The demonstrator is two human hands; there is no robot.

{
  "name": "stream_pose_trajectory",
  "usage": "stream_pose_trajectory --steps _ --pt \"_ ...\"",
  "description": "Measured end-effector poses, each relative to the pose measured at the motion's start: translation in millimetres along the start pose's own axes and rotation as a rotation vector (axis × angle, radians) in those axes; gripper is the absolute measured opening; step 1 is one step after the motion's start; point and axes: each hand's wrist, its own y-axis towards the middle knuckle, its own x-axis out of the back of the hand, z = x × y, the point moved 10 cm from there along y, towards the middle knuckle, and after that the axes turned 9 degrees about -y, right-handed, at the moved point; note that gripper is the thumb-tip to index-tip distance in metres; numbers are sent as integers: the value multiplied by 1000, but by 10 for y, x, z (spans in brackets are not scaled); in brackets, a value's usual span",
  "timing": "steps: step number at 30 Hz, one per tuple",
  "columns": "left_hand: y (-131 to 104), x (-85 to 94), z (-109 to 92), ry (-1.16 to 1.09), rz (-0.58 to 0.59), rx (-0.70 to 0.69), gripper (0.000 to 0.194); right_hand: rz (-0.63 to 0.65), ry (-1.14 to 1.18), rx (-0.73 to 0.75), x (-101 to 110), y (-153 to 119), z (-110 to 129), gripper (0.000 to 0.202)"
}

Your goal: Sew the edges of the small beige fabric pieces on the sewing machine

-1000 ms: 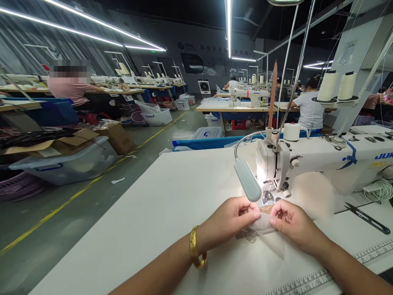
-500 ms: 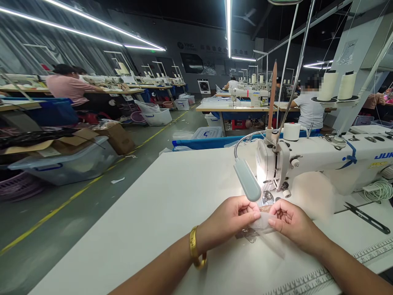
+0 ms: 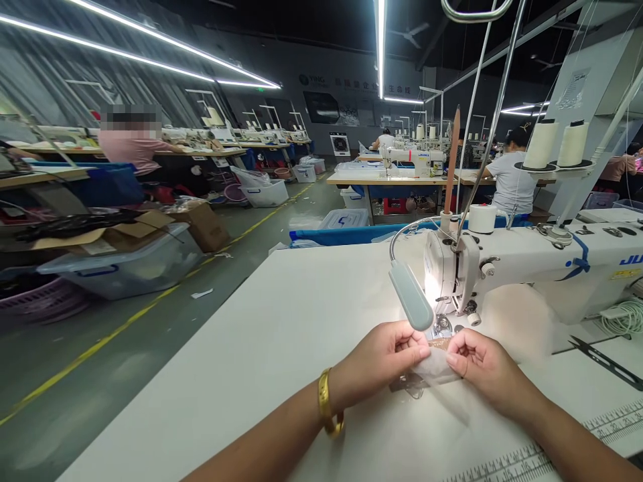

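Observation:
Both hands pinch a small piece of sheer whitish fabric [image 3: 433, 363] just in front of the sewing machine [image 3: 507, 258]. My left hand [image 3: 389, 355] has thumb and fingers closed on its left edge, with a gold bangle on the wrist. On the right edge, my right hand [image 3: 485, 361] is closed in the same way. A brownish strip [image 3: 440, 343] shows between the fingertips, close to the presser foot [image 3: 443, 326]. Darker lacy material [image 3: 409, 385] hangs below the left fingers. The lamp [image 3: 410, 296] partly hides the needle area.
Black thread snips [image 3: 605, 361] and a coil of pale cord [image 3: 623, 317] lie on the right. A printed ruler [image 3: 532, 458] runs along the table's [image 3: 281, 335] front. Thread cones [image 3: 540, 145] stand behind the machine. Plastic bins [image 3: 130, 261] are on the floor at left; other people sit at machines farther off.
The whole view has shifted slightly, with the scene now a little farther right. Both hands keep their pinch on the fabric in nearly the same place before the presser foot.

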Motion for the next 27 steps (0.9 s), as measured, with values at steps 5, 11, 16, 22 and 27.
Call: stream_pose_trajectory --steps 5,11,16,22,27 --pt "-88 -29 -137 56 58 -31 31 -21 -78 -9 5 -94 124 22" --pt "-294 -31 -570 352 210 -56 30 159 -71 -61 -295 -364 404 16" --pt "64 -7 -530 522 111 -179 30 9 -443 55 -281 -209 413 25" --pt "534 -28 -77 504 121 -123 29 -9 -751 122 -128 -94 257 28" --pt "584 37 -7 455 132 -149 31 40 -679 296 23 -60 401 16"
